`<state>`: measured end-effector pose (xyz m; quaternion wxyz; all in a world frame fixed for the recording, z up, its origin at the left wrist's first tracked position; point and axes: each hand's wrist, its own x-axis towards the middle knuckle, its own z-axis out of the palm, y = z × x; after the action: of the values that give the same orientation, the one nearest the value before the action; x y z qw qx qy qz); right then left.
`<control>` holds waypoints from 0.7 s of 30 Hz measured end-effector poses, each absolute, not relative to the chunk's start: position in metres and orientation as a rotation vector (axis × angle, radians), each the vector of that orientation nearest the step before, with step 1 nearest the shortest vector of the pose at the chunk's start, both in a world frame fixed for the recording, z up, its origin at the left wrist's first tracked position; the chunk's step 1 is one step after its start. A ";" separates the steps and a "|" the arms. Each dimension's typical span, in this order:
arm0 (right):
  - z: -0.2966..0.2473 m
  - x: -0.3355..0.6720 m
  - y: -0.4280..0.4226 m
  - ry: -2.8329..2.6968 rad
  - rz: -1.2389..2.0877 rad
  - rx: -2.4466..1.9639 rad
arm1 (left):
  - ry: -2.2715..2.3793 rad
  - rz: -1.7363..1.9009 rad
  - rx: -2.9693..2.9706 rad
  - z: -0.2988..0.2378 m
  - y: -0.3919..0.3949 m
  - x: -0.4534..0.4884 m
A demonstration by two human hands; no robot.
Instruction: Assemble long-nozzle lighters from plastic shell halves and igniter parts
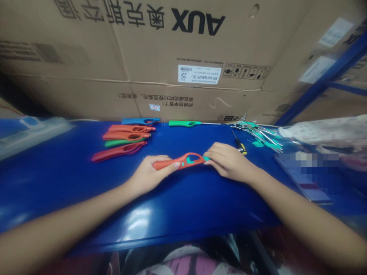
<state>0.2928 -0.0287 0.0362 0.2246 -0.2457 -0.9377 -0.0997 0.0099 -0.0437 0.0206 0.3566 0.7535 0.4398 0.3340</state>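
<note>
An orange lighter handle [192,159] with a teal trigger is held level above the blue table, between both hands. My left hand [153,170] is closed round its rear end, the thumb lying along its side. At the front end, my right hand [226,160] pinches a teal piece [206,158] at the nozzle; its fingers hide most of that piece. Left of my hands lie several loose handles: a red one [119,151], orange ones [126,136], a green one partly covered, and a blue one [140,121]. A green lighter with a metal rod [182,123] lies at the back.
Several metal rods with teal parts [260,133] are heaped at the back right, near a black and yellow screwdriver [240,146]. A large cardboard box [160,49] stands behind the blue table [160,214]. Patterned cloth [315,131] and a flat tablet-like item [306,183] lie right.
</note>
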 end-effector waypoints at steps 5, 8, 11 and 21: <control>0.037 0.291 -0.035 -2.603 -0.385 -0.643 | 1.062 0.920 2.026 0.019 -0.048 0.009; 0.039 0.290 -0.038 -2.617 -0.432 -0.643 | 1.007 0.964 2.097 0.017 -0.052 0.009; 0.041 0.289 -0.039 -2.641 -0.458 -0.679 | 0.948 0.999 2.207 0.015 -0.055 0.008; 0.032 0.287 -0.032 -2.763 -0.267 -0.778 | 0.837 0.849 2.765 0.013 -0.048 0.000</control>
<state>0.2874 -0.0319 0.0319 0.1289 -0.2675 -0.9505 -0.0920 -0.0003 -0.0482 0.0130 0.0652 0.9162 0.2775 0.2815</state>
